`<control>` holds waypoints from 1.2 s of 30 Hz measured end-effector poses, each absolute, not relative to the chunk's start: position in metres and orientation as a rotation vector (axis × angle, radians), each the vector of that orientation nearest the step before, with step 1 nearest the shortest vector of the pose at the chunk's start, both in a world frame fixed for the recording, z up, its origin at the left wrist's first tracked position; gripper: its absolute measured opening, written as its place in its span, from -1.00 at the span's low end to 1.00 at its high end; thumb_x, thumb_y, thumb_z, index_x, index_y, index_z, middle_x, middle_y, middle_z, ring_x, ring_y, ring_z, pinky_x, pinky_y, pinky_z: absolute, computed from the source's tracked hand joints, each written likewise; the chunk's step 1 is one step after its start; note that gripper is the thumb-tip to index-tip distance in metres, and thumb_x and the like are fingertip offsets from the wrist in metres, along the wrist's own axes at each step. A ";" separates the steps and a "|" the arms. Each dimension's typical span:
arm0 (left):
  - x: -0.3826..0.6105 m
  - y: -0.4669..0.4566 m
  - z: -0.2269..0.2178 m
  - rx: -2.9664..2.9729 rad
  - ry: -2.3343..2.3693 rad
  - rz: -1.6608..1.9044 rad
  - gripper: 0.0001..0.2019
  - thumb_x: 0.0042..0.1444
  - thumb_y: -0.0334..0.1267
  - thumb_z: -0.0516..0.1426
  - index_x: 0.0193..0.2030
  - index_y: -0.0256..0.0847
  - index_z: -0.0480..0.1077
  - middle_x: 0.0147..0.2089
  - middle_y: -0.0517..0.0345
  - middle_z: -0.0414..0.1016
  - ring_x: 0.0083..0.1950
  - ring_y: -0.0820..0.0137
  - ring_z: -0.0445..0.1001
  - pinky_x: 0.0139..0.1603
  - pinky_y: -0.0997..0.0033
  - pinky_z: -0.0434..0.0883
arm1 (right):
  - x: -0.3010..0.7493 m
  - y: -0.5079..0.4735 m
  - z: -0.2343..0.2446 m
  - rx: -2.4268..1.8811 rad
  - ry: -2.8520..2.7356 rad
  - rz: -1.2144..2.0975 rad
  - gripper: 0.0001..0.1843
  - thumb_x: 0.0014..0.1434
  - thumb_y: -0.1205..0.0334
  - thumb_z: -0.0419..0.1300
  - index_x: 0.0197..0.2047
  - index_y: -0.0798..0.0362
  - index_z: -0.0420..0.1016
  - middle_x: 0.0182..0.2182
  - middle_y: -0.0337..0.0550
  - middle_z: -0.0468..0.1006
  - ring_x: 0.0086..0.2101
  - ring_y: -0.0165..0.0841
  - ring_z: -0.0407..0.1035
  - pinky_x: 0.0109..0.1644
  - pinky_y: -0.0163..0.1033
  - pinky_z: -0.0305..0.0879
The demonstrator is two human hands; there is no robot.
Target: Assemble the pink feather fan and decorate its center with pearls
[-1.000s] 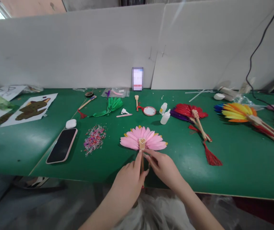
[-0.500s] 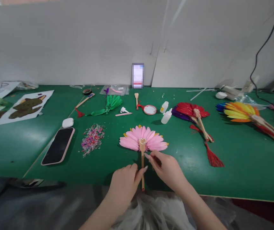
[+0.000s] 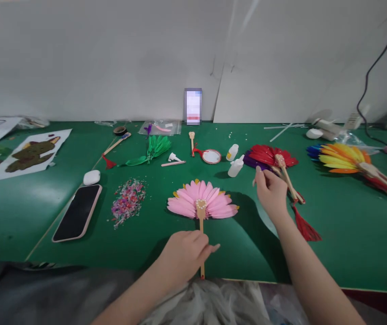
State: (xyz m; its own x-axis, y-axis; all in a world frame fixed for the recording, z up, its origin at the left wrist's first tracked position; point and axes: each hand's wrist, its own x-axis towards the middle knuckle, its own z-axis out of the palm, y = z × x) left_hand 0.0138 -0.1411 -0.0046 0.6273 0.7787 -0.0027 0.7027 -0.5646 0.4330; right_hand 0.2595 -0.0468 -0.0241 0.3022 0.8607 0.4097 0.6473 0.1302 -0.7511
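In the head view, the main change is in the right hand [image 3: 272, 192]: half a second ago its fingertips were at the handle [image 3: 202, 225] of the pink fan [image 3: 202, 210], and now the hand is raised well off to the right, in front of the red fan [image 3: 266, 154] and just right of the white bottle [image 3: 235, 166]. Its fingers are bent in toward the thumb; whether anything small is pinched there, I cannot tell. The left hand [image 3: 184, 253] is closed over the lower handle, gripping it, with the thumb sticking out past its right side and the handle's end showing below, near the front edge of the desk [image 3: 128, 246]. The pink fan lies in front of the person, feathers spread away from the body, white beads [image 3: 201, 204] in a heart shape on its wooden head. Its place among the other things looks much the same as before. I would judge that this leaves the left hand alone to steady the fan, with the right free of it. To the left are a heap of bits [image 3: 128, 201] and a phone [image 3: 77, 212]; beyond the fan lies a round white piece [image 3: 211, 156] with a red rim.
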 end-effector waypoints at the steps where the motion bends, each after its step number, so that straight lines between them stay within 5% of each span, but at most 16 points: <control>1: 0.015 -0.140 -0.006 2.465 1.108 0.320 -0.66 0.30 -0.19 -0.09 -0.47 -0.22 0.29 -0.50 0.17 0.37 -0.46 0.45 0.36 -0.45 0.47 0.15 | 0.259 -0.045 -0.031 -1.580 -1.392 0.287 -0.54 0.25 -0.06 -0.01 -0.58 0.02 0.22 -0.75 -0.35 0.16 -0.70 -0.46 0.10 -0.59 -0.31 0.03; 4: 0.007 -0.127 -0.004 2.382 1.107 0.536 -0.68 0.30 -0.22 -0.10 -0.42 -0.23 0.33 -0.47 0.16 0.39 -0.44 0.47 0.35 -0.42 0.50 0.20 | 0.260 -0.040 -0.048 -1.575 -1.363 0.276 -0.67 0.16 -0.08 0.12 -0.33 0.05 0.33 -0.61 -0.29 0.35 -0.58 -0.39 0.29 -0.48 -0.29 0.23; 7: 0.000 -0.096 0.004 2.198 1.260 0.752 -0.76 0.27 -0.23 -0.09 -0.26 -0.20 0.37 -0.40 0.17 0.44 -0.39 0.48 0.38 -0.35 0.52 0.27 | 0.260 -0.029 -0.056 -1.505 -1.440 0.293 -0.39 -0.01 -0.10 0.27 -0.01 0.09 0.26 -0.32 -0.09 0.46 -0.31 -0.25 0.40 -0.23 -0.17 0.35; 9: 0.001 -0.070 0.008 2.066 1.384 0.872 -0.72 0.27 -0.17 -0.09 -0.30 -0.22 0.37 -0.52 0.24 0.34 -0.50 0.51 0.31 -0.42 0.54 0.24 | 0.256 -0.018 -0.057 -1.471 -1.533 0.343 -0.22 -0.09 -0.10 0.32 0.09 0.13 0.19 -0.15 0.05 0.45 -0.15 -0.17 0.38 -0.06 -0.08 0.31; 13: 0.006 -0.024 0.001 1.912 1.461 1.133 -0.61 0.28 -0.07 -0.13 -0.41 -0.23 0.33 -0.64 0.31 0.15 -0.61 0.53 0.22 -0.53 0.55 0.19 | 0.244 -0.001 -0.057 -1.516 -1.515 0.420 -0.40 -0.02 -0.07 0.27 -0.02 0.12 0.28 -0.17 0.06 0.49 -0.16 -0.14 0.39 -0.06 -0.06 0.29; 17: -0.015 0.006 -0.023 2.087 1.845 1.143 -0.65 0.31 -0.13 -0.16 -0.29 -0.23 0.35 -0.49 0.19 0.34 -0.41 0.44 0.36 -0.31 0.49 0.30 | 0.241 0.003 -0.064 -1.514 -1.466 0.438 -0.60 0.09 0.00 0.14 -0.10 0.10 0.32 -0.27 -0.02 0.53 -0.26 -0.20 0.42 -0.15 -0.11 0.31; 20: -0.040 0.018 -0.037 2.170 1.977 1.047 -0.73 0.24 -0.13 -0.02 -0.28 -0.24 0.39 -0.32 0.04 0.42 -0.21 0.28 0.36 -0.08 0.31 0.26 | 0.245 0.001 -0.068 -1.492 -1.453 0.488 -0.59 0.05 -0.01 0.18 -0.11 0.09 0.34 -0.26 -0.04 0.55 -0.26 -0.21 0.43 -0.13 -0.13 0.31; 26: -0.052 0.027 -0.051 2.365 2.152 0.660 -0.67 0.15 -0.09 0.10 0.01 -0.15 0.35 0.00 -0.03 0.35 0.05 0.10 0.24 -0.01 0.20 0.19 | 0.248 -0.001 -0.067 -1.491 -1.439 0.530 -0.60 0.03 0.00 0.21 -0.13 0.08 0.38 -0.25 -0.03 0.55 -0.24 -0.18 0.42 -0.13 -0.10 0.31; 36: -0.050 0.027 -0.055 2.383 2.158 0.397 -0.76 0.19 -0.09 0.04 -0.26 -0.24 0.36 -0.09 -0.06 0.32 -0.02 0.13 0.26 -0.06 0.21 0.19 | 0.246 -0.001 -0.068 -1.422 -1.421 0.507 -0.48 -0.01 -0.05 0.25 -0.06 0.09 0.34 -0.27 -0.04 0.54 -0.26 -0.20 0.44 -0.15 -0.10 0.35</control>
